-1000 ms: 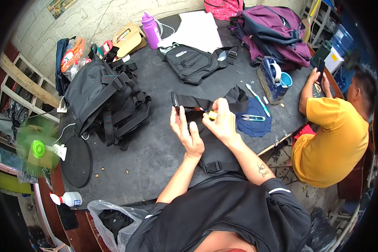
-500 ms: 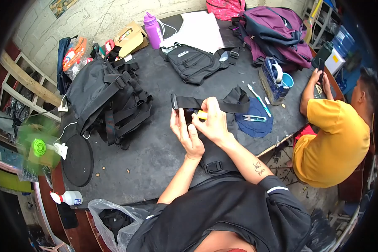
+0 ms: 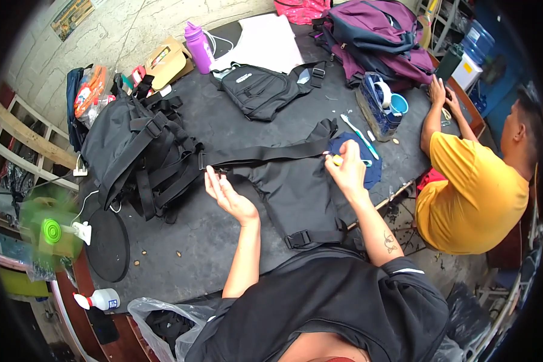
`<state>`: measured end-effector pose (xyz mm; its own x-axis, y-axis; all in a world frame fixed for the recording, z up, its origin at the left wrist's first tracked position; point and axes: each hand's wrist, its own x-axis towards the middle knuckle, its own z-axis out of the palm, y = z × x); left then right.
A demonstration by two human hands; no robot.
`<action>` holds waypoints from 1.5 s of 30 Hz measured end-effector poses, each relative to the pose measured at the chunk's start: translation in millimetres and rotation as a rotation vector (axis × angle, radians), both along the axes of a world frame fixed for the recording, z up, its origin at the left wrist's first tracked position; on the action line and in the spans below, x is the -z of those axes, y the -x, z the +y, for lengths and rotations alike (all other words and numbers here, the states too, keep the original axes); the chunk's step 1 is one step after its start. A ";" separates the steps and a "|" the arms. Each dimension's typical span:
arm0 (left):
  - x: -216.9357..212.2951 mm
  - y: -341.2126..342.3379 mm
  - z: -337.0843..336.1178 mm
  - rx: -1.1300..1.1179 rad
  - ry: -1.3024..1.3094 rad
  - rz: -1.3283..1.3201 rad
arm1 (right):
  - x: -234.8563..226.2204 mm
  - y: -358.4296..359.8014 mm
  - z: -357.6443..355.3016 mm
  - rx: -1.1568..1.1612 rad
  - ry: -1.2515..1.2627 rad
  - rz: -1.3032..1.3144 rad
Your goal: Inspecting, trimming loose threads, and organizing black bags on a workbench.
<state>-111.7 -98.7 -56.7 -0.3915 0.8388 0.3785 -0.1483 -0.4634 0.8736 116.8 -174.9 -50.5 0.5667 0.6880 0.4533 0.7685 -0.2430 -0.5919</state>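
Observation:
A long black webbing strap (image 3: pixel 271 154) stretches across the bench between my hands, a black buckle (image 3: pixel 203 160) at its left end. My left hand (image 3: pixel 234 202) is palm up, its outstretched fingertips at the buckle end of the strap. My right hand (image 3: pixel 349 172) is closed around a small yellow object (image 3: pixel 337 160), close to the strap's right end; its kind is mostly hidden by the fingers. Below the strap lies a black fabric bag piece (image 3: pixel 298 196) with a side-release buckle (image 3: pixel 297 239) near me. Beside my right hand is a dark blue fabric piece (image 3: pixel 373 176).
A black backpack (image 3: pixel 117 145) stands at left, a black sling bag (image 3: pixel 256 90) behind the strap. A purple bottle (image 3: pixel 199 51), a purple backpack (image 3: pixel 374 36), a toothbrush (image 3: pixel 360 137) and a small bin (image 3: pixel 374 114) surround the bench. A person in yellow (image 3: pixel 476 187) sits right.
My hands have moved apart, left hand leftward and right hand rightward with the yellow object. The strap is now drawn out straight, and the bag piece beneath shows more fully.

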 end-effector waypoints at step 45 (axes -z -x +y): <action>54.1 29.6 9.7 0.065 0.334 -0.389 | -7.9 60.7 38.6 -0.250 0.127 -0.168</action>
<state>-141.2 -89.0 -110.8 -0.3927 0.9165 -0.0768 -0.5107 -0.1479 0.8469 56.1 -136.3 -42.7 0.2973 0.8537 0.4276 0.8981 -0.0981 -0.4286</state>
